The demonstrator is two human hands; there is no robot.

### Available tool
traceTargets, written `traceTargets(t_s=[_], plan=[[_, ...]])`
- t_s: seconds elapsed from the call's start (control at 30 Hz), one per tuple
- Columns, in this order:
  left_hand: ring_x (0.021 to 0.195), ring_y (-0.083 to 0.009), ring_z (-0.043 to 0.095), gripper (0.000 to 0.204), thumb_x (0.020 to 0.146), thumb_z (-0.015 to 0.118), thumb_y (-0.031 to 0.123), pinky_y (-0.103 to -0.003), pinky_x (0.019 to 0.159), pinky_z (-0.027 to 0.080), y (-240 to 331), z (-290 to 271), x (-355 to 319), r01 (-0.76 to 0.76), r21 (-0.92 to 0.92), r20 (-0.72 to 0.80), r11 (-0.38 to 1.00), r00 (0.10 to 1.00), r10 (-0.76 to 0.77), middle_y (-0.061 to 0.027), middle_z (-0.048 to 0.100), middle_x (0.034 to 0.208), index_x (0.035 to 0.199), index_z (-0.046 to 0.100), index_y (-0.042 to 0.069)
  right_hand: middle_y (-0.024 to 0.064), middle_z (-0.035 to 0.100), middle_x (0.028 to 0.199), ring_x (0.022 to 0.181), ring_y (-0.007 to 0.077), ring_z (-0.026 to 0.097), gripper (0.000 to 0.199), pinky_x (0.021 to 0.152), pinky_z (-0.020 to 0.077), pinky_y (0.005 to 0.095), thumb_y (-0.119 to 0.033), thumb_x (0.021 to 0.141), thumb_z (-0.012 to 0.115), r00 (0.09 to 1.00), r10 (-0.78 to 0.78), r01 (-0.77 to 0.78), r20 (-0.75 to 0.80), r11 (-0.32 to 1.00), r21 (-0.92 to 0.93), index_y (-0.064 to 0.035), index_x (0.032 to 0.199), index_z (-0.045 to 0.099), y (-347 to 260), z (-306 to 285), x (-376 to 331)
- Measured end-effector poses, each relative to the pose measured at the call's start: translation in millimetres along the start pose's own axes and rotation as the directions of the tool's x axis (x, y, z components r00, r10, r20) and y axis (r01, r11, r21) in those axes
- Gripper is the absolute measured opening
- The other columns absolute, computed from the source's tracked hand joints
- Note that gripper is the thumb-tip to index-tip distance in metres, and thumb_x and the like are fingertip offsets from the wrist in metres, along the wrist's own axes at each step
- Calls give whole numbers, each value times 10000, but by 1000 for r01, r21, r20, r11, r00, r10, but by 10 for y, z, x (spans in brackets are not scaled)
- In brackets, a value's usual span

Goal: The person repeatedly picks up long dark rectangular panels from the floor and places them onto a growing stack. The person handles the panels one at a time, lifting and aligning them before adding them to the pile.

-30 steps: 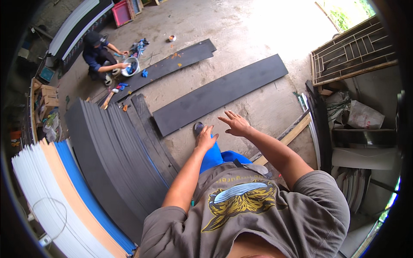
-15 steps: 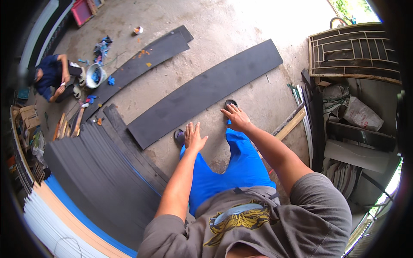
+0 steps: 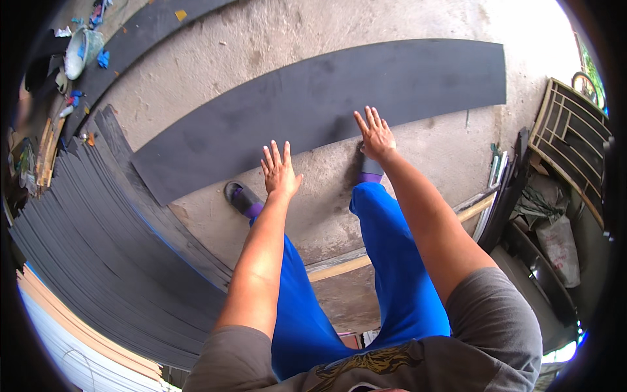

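The long board (image 3: 313,104) on the ground is dark charcoal grey, matt and plain. The concrete floor (image 3: 274,39) is pale grey-brown with stains. The stacked sheets (image 3: 98,261) are dark grey, edged by tan and white ones. The trousers (image 3: 392,274) are bright blue, the shirt (image 3: 496,340) grey with a yellow print, the sandals (image 3: 243,198) purple and black.

A long dark grey sheet (image 3: 326,104) is lying across the upper middle of the frame, looking matt and faintly grainy. The floor (image 3: 274,39) around it is showing rough, stained concrete. At the left, a stack of sheets (image 3: 98,261) is showing the same dull charcoal finish. A pale wooden strip (image 3: 339,264) is lying lower centre. At the right edge, a metal grille (image 3: 575,140) is looking rusty.
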State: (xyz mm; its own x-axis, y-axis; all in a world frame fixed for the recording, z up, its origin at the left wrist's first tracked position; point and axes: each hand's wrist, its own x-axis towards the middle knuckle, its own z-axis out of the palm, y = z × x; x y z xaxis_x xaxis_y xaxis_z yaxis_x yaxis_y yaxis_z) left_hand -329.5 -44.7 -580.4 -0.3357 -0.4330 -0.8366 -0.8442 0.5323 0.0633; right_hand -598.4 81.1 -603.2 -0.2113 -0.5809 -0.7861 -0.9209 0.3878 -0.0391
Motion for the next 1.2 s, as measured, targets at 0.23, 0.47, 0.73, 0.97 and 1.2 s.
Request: traceTargets(t_s=[0.23,0.47,0.73,0.97,1.2], plan=[[1590,-442,25,1212,838,854,349,-531,1289,169,30,407,477,84,-59,-74,995,993,-89,-247,-76,1713,1671,-13,196,246,102,1714,1584,398,181,954,1255,300,476,-73,982,561,962,-62,-6,-268,969,-246,-244,1676,-70,45,681,519],[1592,-415,87,1194,828,860,306,-524,1282,198,-100,282,316,48,12,-85,999,995,-47,-219,-7,1723,1672,18,237,292,298,1640,1505,473,336,745,1209,361,520,-113,995,521,936,-298,265,-187,947,-182,-162,1666,202,279,257,221],[1413,-286,486,819,724,840,108,-520,1178,377,-612,-225,-585,-163,26,-502,986,851,153,5,558,1504,1472,553,278,143,544,1515,1450,346,466,538,1245,317,502,-134,969,546,918,-264,286,-297,958,33,-210,1502,537,253,-693,-632],[1345,-306,584,669,809,734,76,-461,1107,490,-692,-762,-529,-144,-54,-303,988,945,121,-19,612,1474,1444,594,233,100,634,1429,1378,287,553,592,1190,380,491,-18,887,548,923,20,26,-385,993,113,-191,1451,591,1121,-883,-818],[1356,-301,580,638,861,702,74,-472,1124,481,-643,-1023,-734,-97,-51,-293,994,953,78,-19,599,1491,1457,578,267,120,658,1351,1284,326,612,581,1095,490,468,-28,931,498,985,-63,93,-162,979,181,-263,1456,584,1194,-1214,-903]])
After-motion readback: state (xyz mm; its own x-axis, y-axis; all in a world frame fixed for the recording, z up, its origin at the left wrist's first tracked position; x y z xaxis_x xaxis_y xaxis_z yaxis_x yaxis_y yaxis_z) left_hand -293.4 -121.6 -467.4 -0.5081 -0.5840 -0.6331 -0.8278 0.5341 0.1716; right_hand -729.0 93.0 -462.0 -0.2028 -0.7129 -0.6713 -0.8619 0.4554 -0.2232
